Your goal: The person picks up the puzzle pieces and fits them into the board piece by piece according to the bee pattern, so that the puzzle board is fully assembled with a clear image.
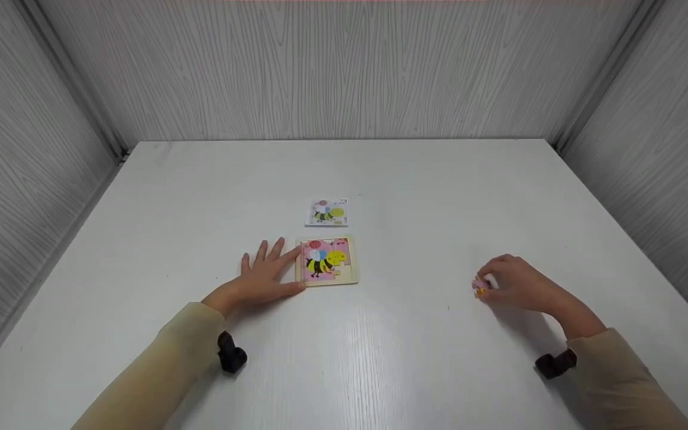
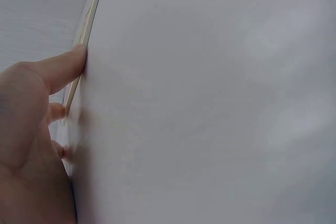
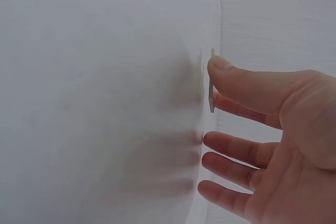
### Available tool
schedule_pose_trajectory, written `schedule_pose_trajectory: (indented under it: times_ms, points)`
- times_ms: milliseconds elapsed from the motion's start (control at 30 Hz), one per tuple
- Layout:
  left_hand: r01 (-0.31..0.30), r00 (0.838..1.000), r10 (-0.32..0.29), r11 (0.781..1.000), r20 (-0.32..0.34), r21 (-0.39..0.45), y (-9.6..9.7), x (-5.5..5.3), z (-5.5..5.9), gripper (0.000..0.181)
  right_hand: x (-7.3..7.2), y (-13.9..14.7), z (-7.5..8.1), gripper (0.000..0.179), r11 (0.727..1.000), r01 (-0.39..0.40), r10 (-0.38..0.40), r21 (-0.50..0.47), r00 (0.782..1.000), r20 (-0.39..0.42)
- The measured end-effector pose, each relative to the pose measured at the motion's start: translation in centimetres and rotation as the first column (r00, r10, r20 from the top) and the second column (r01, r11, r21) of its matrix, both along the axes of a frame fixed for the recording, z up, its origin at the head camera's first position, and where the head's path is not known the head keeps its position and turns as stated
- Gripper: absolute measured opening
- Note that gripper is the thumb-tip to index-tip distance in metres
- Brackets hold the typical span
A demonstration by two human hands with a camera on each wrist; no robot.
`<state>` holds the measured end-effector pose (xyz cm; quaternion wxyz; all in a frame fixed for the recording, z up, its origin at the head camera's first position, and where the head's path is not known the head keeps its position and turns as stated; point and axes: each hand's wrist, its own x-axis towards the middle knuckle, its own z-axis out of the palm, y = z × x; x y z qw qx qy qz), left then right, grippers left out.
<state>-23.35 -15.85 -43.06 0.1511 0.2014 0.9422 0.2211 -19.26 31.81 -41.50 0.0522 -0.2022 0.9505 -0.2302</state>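
A wooden jigsaw puzzle board (image 1: 352, 276) with a bee picture lies near the middle of the table; a gap shows at the lower right of its picture. My left hand (image 1: 265, 280) is spread flat beside it, thumb and index finger touching the board's left side. The left wrist view shows the thumb against the edge of the puzzle board (image 2: 93, 17). Well off to the right, my right hand (image 1: 520, 283) pinches a pink and orange puzzle piece (image 1: 479, 288) between thumb and index finger. In the right wrist view, the puzzle piece (image 3: 212, 103) appears edge-on, slightly above the table.
Behind the board lies a square card (image 1: 327, 213) with the same bee picture. The white table (image 1: 404, 358) is enclosed by grey wood-grain panels (image 1: 344, 71) at the back and both sides. A black wrist camera (image 1: 232, 353) sits on the left sleeve, another on the right.
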Motion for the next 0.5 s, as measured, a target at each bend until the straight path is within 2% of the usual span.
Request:
schedule_pose_trajectory:
  times_ms: [200, 500]
  points:
    - [0.003, 1.0, -0.003, 1.0, -0.003, -0.013, -0.1, 0.0, -0.2, 0.082, -0.2, -0.4, 0.3, 0.034, 1.0, 0.025, -0.025, -0.001, 1.0, 0.001]
    - [0.002, 1.0, -0.002, 1.0, -0.002, -0.014, -0.1, -0.2, -0.3, 0.082, -0.7, -1.7, 0.6, 0.028, 0.998, -0.007, 0.005, -0.062, 1.0, -0.031]
